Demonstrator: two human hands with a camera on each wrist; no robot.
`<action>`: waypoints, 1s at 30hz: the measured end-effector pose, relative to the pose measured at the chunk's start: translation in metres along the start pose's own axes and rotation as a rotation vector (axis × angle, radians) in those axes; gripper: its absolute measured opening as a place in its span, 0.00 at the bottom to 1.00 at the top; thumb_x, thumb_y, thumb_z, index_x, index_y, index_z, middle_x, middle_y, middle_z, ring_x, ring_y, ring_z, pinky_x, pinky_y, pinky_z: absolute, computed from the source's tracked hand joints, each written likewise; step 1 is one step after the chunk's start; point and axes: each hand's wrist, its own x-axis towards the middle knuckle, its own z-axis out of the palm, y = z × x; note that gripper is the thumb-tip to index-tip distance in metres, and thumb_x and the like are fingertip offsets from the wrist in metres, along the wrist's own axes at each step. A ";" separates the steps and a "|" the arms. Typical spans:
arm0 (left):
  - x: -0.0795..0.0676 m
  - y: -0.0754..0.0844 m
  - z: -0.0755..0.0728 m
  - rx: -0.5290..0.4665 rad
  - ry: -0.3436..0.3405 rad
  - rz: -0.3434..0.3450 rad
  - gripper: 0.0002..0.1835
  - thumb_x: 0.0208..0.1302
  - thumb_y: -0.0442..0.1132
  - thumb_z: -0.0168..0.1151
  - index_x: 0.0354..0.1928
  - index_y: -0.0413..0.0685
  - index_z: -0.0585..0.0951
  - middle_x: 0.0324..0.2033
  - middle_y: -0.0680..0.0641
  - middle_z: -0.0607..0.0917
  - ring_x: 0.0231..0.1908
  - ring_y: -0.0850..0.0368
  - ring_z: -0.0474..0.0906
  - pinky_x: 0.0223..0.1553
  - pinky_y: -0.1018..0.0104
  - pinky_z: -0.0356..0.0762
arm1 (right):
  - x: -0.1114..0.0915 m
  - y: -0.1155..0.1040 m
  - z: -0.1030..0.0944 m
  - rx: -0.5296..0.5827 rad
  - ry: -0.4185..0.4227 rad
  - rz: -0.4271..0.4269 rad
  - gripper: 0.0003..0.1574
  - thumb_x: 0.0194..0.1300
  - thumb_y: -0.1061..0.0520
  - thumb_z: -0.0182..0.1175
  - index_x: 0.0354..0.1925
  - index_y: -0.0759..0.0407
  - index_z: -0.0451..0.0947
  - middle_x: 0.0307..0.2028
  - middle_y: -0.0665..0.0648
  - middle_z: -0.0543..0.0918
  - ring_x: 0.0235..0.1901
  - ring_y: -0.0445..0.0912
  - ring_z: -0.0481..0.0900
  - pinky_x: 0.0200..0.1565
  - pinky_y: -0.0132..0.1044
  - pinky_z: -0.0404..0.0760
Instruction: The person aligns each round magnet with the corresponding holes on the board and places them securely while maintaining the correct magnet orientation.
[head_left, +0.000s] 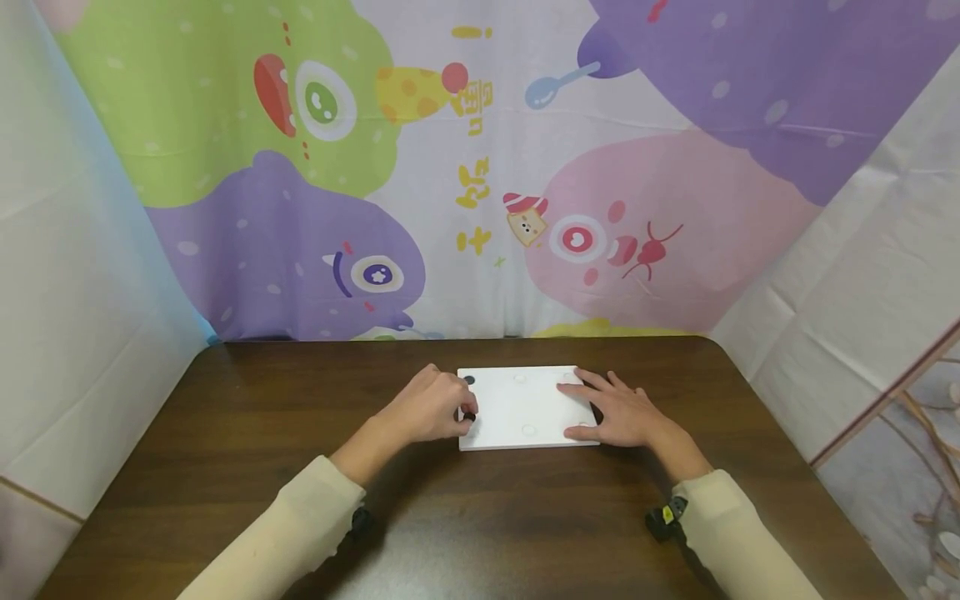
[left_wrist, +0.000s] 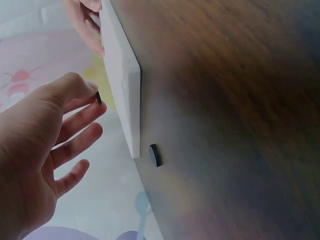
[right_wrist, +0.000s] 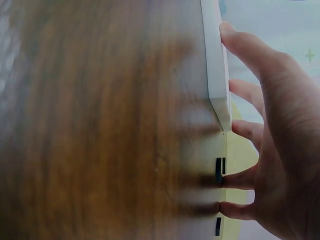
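Observation:
A white rectangular board point(head_left: 510, 396) with shallow round recesses lies on the dark table. At its left end my left hand point(head_left: 435, 407) pinches a small black disc point(left_wrist: 99, 97) between thumb and index finger, just above the board, the other fingers loosely bent. Another black disc point(head_left: 469, 380) sits at the board's far left corner. On the table beside the board lies one more disc point(left_wrist: 155, 155). My right hand point(head_left: 621, 412) spreads over the right end, thumb and fingertips touching the board, outer fingers reaching past its edge. Small black pieces point(right_wrist: 218, 170) lie on the table near those fingers.
The brown wooden table point(head_left: 480, 517) extends around the board on all sides. Behind it hangs a cloth point(head_left: 480, 300) printed with cartoon monsters, with pale side panels left and right. Each wrist carries a small black camera point(head_left: 660, 521).

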 end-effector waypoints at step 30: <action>-0.008 0.008 0.015 0.056 -0.043 0.094 0.03 0.68 0.44 0.82 0.38 0.64 0.96 0.33 0.58 0.93 0.35 0.62 0.88 0.38 0.62 0.73 | -0.001 0.000 -0.001 0.003 -0.001 -0.009 0.56 0.71 0.20 0.67 0.87 0.34 0.65 0.92 0.59 0.57 0.84 0.85 0.56 0.70 0.96 0.57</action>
